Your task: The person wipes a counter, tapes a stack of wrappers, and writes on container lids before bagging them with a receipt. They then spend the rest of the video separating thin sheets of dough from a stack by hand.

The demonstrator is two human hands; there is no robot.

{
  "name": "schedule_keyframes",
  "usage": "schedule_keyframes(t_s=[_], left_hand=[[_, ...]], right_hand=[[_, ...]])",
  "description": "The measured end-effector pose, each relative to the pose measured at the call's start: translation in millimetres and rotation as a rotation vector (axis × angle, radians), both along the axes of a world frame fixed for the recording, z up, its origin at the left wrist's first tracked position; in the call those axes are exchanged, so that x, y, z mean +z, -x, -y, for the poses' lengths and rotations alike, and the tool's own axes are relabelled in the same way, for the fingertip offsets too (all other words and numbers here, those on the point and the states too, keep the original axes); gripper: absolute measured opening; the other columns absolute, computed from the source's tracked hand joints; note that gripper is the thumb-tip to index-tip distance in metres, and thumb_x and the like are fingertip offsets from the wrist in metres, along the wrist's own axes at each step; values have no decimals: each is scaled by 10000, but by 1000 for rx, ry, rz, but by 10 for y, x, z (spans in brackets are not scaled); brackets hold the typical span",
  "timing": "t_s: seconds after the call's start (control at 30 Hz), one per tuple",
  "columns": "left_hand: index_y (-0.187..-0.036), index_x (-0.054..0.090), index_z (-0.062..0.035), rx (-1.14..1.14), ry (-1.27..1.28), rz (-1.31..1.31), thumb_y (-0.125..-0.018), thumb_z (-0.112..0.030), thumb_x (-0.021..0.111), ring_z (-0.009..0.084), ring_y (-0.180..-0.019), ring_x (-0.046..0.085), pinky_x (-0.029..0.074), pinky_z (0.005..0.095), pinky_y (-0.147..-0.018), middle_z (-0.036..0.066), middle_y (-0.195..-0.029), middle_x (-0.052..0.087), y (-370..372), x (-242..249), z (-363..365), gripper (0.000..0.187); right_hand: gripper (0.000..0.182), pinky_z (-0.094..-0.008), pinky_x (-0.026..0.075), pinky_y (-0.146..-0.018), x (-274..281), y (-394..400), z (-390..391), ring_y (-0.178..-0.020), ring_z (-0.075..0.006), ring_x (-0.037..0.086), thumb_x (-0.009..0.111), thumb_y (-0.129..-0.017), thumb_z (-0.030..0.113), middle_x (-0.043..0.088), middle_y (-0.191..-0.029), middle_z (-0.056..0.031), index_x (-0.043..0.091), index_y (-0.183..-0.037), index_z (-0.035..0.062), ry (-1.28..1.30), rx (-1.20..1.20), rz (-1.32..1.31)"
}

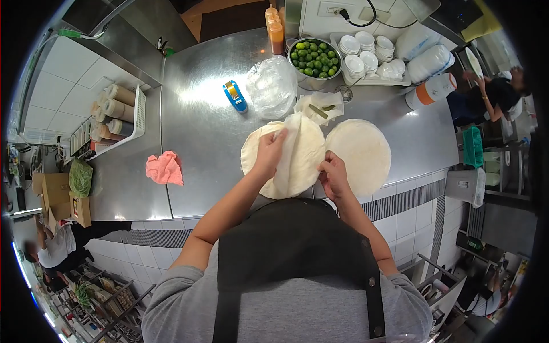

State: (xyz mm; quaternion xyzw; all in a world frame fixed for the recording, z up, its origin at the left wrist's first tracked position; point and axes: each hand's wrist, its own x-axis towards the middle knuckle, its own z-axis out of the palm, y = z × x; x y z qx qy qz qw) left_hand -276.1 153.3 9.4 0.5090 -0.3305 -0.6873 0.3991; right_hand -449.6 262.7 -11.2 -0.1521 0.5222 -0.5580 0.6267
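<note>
A round stack of pale flat dough discs (307, 154) lies on the steel counter in front of me. Over its middle stands a folded strip of thin translucent sheet (287, 151), pinched between the fingers of my left hand (271, 151). My right hand (333, 173) has its fingers pressed together at the stack's right edge; what they grip is too small to make out. Just right of that hand lies a second round pale stack (359, 157). Behind the stacks sits a crumpled piece of wrapping (333, 104) with green strips on it.
Behind are a clear plastic bag (271, 86), a blue tape dispenser (235, 96), a pot of limes (313, 59), sauce bottles (276, 35) and a tray of white cups (366, 54). A pink cloth (164, 168) lies left. Other people stand at both sides, beyond the counter.
</note>
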Motion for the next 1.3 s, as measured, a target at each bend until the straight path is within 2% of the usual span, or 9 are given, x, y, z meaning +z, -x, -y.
schedule_keyframes(t_s=[0.23,0.43,0.57,0.73,0.93,0.97,1.07,1.13,1.3], left_hand=[[-1044,718,0,-315,92,-17,-1043,-278,540,29,-604,482,382,225,-515,-27,-772,643,53,236,-243,330],[-1142,658,32,-62,1,-164,-1041,-309,545,116,-829,672,548,257,-731,78,-987,712,-347,192,25,373],[-1175,632,42,-54,-2,-174,-1034,-314,560,141,-904,672,547,278,-792,97,-1056,702,-422,94,89,389],[-1157,631,36,-260,218,-112,-917,-291,733,175,-956,664,538,308,-835,133,-1116,675,-425,143,308,418],[-1139,638,23,-390,287,442,-790,-250,864,125,-824,675,553,279,-727,61,-930,700,-279,614,311,498],[-1024,684,28,-342,400,342,-822,-231,838,117,-692,666,540,260,-606,45,-818,701,-270,438,299,363],[-932,718,39,-312,225,281,-843,-203,818,105,-654,652,522,257,-555,66,-802,707,-376,471,268,277],[-917,727,45,-230,240,289,-847,-158,803,102,-643,646,514,255,-545,70,-790,708,-458,394,279,228],[-900,739,59,-83,207,186,-823,-3,698,91,-657,638,510,244,-589,88,-795,717,-731,184,304,107]], right_hand=[[218,-259,525,-674,546,49,493,-768,-94,655,725,-905,186,704,-913,-50,667,-1015,7,-44,90,-215],[176,-250,522,-669,619,177,509,-737,-94,660,662,-908,83,721,-895,-51,699,-1046,-21,23,-21,-116],[189,-250,517,-677,631,-3,521,-748,-83,651,629,-897,38,719,-915,-41,694,-1065,-21,96,-91,-164],[171,-240,494,-732,969,-86,519,-811,-40,605,622,-890,18,708,-946,-8,687,-1045,-10,281,275,-379],[182,-236,490,-741,970,4,549,-824,-33,593,624,-888,8,710,-938,-15,684,-1057,-22,328,332,-476],[182,-236,490,-741,946,69,536,-824,-33,593,624,-888,8,710,-938,-15,684,-1057,-22,329,329,-475],[177,-243,506,-722,896,310,489,-798,-53,617,622,-889,21,715,-937,-23,686,-1049,-21,303,303,-486],[180,-258,528,-702,881,430,464,-780,-86,651,616,-884,31,718,-932,-39,684,-1041,-25,194,48,-265],[217,-270,545,-705,822,568,392,-788,-110,675,619,-872,44,719,-937,-65,677,-1062,-43,164,-145,-109]])
